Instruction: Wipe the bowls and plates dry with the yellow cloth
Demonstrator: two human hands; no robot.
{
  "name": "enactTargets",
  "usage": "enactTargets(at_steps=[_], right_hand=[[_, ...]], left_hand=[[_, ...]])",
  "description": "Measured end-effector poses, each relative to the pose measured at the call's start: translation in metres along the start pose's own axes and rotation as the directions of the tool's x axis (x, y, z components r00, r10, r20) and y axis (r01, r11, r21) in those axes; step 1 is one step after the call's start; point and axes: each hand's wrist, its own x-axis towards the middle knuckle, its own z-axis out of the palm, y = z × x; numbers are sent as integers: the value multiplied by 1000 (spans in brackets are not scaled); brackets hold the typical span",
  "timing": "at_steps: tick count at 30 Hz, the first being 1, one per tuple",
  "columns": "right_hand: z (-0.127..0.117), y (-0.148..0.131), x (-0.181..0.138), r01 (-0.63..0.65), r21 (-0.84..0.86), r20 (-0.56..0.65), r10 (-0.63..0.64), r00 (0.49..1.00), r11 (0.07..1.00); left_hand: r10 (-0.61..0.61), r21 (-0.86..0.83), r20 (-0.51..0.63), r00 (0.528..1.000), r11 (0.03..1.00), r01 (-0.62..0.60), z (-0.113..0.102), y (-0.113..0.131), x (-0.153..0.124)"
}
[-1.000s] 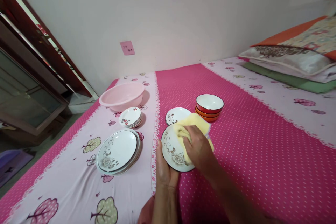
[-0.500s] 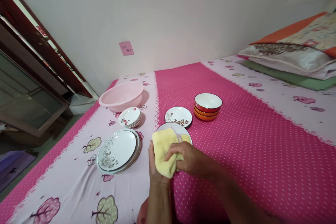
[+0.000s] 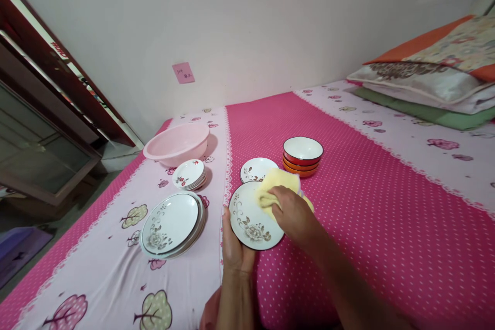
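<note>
Floral plate [image 3: 249, 219] is held tilted just above the pink dotted bedsheet [image 3: 367, 206], gripped at its near-left rim by the left hand [image 3: 234, 247], thumb on the face and palm behind; the right hand [image 3: 294, 214] is closed on a yellow cloth [image 3: 276, 183] pressed against the plate's far right part. Just behind lie a small plate [image 3: 251, 169] and a stack of red and orange bowls [image 3: 302, 154]; to the left sit a stack of large plates [image 3: 172, 221], a stack of saucers [image 3: 188, 174] and a pink basin [image 3: 176, 142].

Yellow cloth [image 3: 279, 183] on white plate [image 3: 251, 216] — brown floral pattern, dark rim.
</note>
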Motion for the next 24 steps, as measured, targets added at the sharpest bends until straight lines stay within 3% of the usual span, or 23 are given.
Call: enactTargets(at_steps=[2,5,7,9,13,15,19,21,24], right_hand=[[12,-3,3,21,41,-121,-16,992,999],[27,-7,4,165,212,-282,-101,954,963],[33,-11,2,250,344,-286,-153,946,905],[35,-15,0,268,455,-196,-198,960,849],[26,-19,-6,152,570,78,-237,968,807],[17,-17,-8,105,574,214,-272,938,812],[-1,-6,-10,46,498,442,-299,846,866],[-9,-1,-10,29,418,495,-255,831,908],[-17,6,-10,59,205,439,-146,887,977]], left_hand=[[-17,-12,-9,1000,1000,17,3,-5,-1],[-34,-54,-23,999,998,32,5,-10,-2],[-32,-72,-21,999,997,31,5,-10,0],[-10,-66,-17,1000,998,9,3,-9,2],[57,-41,-5,998,997,-57,-4,-3,4],[34,-43,13,999,999,-33,-7,1,4],[-127,-23,61,990,991,128,-11,6,3],[-117,-19,44,992,993,118,-11,7,5],[-22,-12,8,1000,1000,22,-8,5,7]])
